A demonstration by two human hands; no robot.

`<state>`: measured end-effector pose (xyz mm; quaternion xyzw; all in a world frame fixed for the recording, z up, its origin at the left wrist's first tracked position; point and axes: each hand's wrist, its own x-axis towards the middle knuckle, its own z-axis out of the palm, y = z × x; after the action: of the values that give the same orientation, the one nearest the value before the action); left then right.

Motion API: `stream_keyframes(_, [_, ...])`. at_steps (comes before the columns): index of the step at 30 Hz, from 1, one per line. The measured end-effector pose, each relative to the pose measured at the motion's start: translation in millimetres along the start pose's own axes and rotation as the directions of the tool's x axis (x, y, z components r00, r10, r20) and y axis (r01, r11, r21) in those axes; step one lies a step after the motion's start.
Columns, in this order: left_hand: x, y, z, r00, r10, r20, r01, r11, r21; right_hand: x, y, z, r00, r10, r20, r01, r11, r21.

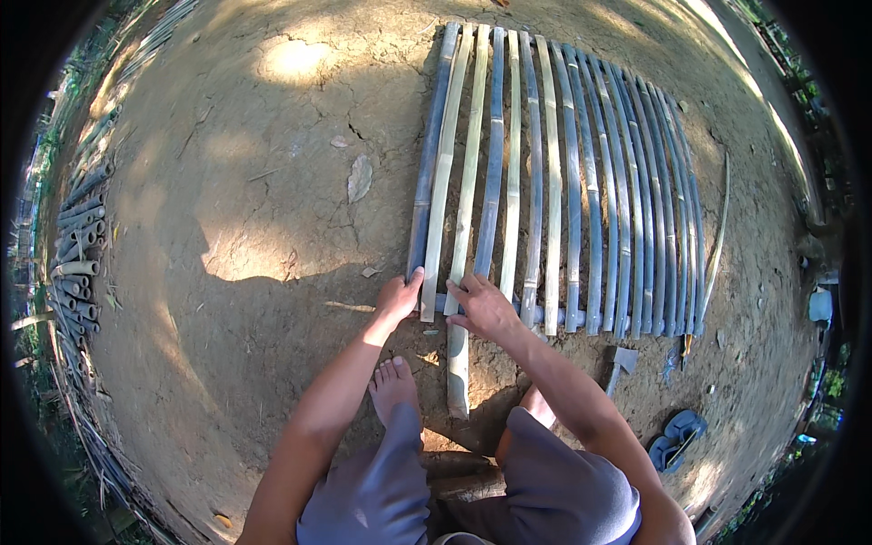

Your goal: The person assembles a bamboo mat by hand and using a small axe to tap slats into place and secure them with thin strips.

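Note:
A panel of split bamboo slats [572, 182], some pale and others dark, lies on the ground ahead and to the right. My left hand [398, 298] is closed at the near end of the dark leftmost slat [422, 204], its thumb on top. My right hand [486, 309] grips the near end of a pale slat [468, 182], fingers curled at its edge. Between the hands lies the near end of another pale slat [436, 245]. A crosswise bamboo pole [549, 315] runs beneath the near ends. A short bamboo piece [458, 368] points toward me between my feet.
Right of my right forearm, a metal-headed tool [624, 359] lies on the dirt. Dark sandals [677, 440] sit farther right. Cut bamboo poles [80, 254] are stacked at the far left. A thin curved strip [720, 232] lies beside the panel's right edge.

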<state>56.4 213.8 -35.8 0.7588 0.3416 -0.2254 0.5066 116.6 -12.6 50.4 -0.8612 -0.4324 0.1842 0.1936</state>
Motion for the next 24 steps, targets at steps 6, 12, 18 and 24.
stream_keyframes(6, [-24.5,19.8,-9.5,0.986,-0.086,0.139,0.112,0.976,-0.187,-3.4,6.0,4.5,0.999,0.026,0.024,-0.029,0.994,0.108])
stream_keyframes(12, [-29.5,24.9,-8.4,0.989,-0.092,0.112,0.108,0.983,-0.146,-1.2,6.1,0.1,1.000,-0.008,-0.019,0.010,0.992,0.123])
stream_keyframes(18, [-30.4,30.4,-9.3,0.989,-0.095,0.110,0.110,0.984,-0.143,-2.2,10.5,5.9,1.000,-0.001,-0.009,0.002,0.991,0.130])
stream_keyframes(24, [-26.0,44.4,-15.7,0.954,-0.227,0.197,0.243,0.968,-0.064,-2.6,6.9,2.2,0.999,0.030,0.017,-0.032,0.991,0.127])
